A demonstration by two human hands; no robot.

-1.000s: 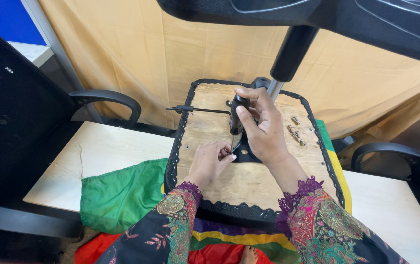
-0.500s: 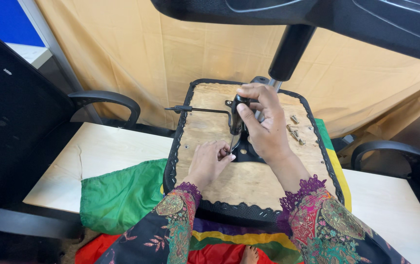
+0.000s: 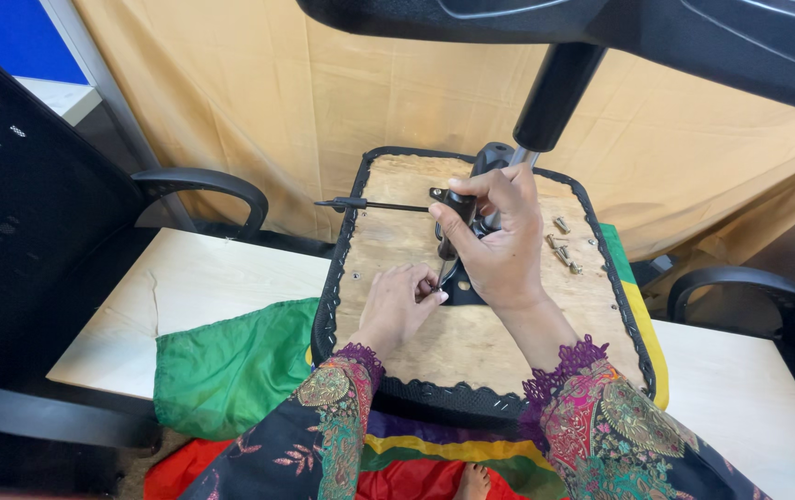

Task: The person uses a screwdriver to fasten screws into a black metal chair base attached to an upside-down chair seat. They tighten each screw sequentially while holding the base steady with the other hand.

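- The right hand [image 3: 499, 245] has its fingers closed around a screwdriver [image 3: 453, 231], tip down on the black bracket [image 3: 462, 287].
- The left hand [image 3: 397, 306] pinches the tip, fingers closed.
- Both rest over the upturned chair seat [image 3: 472, 343] on the worktop [image 3: 231, 278].

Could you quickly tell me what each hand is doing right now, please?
Left hand: fingers pinched at the screwdriver tip; what they hold cannot be told.
Right hand: closed around the screwdriver's handle.

right hand [image 3: 499, 243] grips a screwdriver [image 3: 453, 231] on the upturned seat base [image 3: 472, 343].
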